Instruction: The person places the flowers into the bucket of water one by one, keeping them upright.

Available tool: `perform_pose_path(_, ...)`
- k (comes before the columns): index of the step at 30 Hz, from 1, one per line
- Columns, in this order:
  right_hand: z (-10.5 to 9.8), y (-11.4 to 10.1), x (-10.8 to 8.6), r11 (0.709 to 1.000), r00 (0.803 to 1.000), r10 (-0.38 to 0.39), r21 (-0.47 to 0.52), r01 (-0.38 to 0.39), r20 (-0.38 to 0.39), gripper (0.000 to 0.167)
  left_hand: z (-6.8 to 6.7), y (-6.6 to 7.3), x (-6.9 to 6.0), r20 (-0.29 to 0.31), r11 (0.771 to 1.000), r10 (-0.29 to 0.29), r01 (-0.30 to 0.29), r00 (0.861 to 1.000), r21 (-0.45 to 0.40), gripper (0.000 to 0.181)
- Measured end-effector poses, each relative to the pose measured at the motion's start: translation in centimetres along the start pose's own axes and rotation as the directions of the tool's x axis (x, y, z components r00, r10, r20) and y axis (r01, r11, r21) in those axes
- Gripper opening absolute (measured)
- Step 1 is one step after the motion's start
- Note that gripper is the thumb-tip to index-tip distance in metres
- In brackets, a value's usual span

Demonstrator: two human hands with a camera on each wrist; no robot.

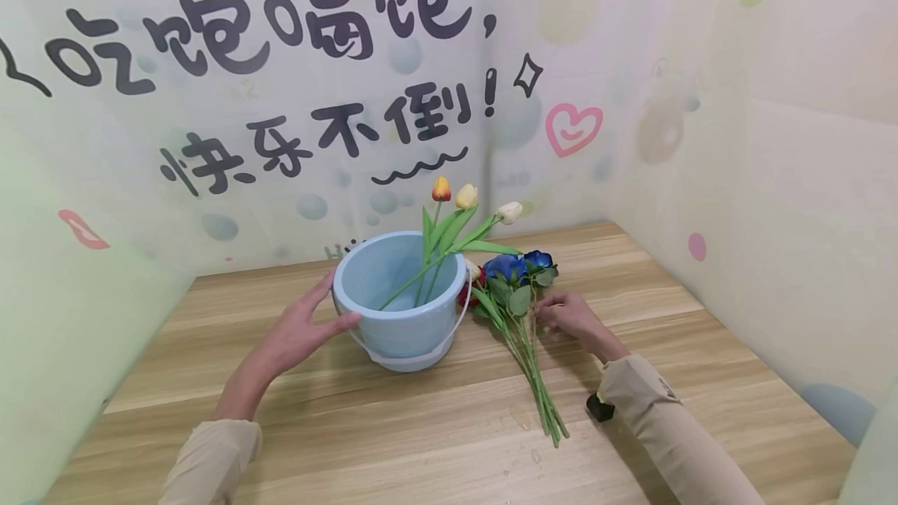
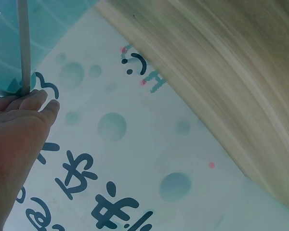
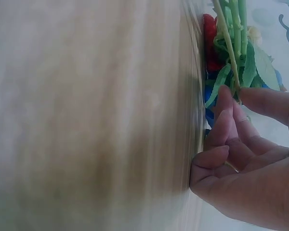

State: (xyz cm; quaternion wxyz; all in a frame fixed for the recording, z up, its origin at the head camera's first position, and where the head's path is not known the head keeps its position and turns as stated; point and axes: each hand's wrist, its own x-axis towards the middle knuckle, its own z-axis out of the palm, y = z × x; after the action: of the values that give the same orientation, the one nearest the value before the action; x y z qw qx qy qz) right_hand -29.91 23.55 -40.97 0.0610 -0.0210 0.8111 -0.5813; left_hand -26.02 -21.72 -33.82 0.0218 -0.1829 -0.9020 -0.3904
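Across the upper left and centre, two lines of dark lettering (image 1: 348, 133) on a pale, spotted wall covering (image 1: 793, 201); right of centre, a pink smiling heart (image 1: 572, 133). Across the lower half, a wood-grained tabletop (image 1: 379, 443), glossy spots (image 1: 536, 456) near bottom centre.

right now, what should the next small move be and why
Probably lift the stem toward the bucket: the right grip pinches it near the blue flowers, three tulips lean in the bucket, and the left grip touches its rim.
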Motion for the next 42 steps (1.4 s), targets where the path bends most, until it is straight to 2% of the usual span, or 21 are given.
perform_pose_path(9,0.3,0.3,0.4,0.999,0.999,0.044,0.005,-0.044,-0.017,0.018,0.0,-0.1,0.0,-0.003,1.0,0.009,-0.009,1.0,0.003,0.09)
perform_pose_path(20,0.2,0.3,0.4,1.0,0.999,0.019,-0.002,-0.019,-0.04,0.017,0.0,-0.1,0.0,0.001,1.0,0.004,-0.004,1.0,0.005,0.09)
perform_pose_path(26,-0.1,0.3,0.5,0.999,0.997,0.012,-0.03,-0.015,-0.074,0.021,0.0,-0.1,0.0,0.0,1.0,0.008,-0.008,1.0,-0.004,0.09)
perform_pose_path(33,-0.4,0.2,0.4,0.996,0.991,-0.033,-0.084,0.022,-0.129,0.023,0.0,-0.1,0.1,-0.001,1.0,0.002,-0.002,1.0,-0.008,0.091)
perform_pose_path(42,-0.8,-0.2,0.3,0.996,0.985,-0.063,-0.076,0.051,-0.162,0.023,0.0,-0.1,0.0,-0.001,1.0,0.004,-0.004,1.0,-0.004,0.091)
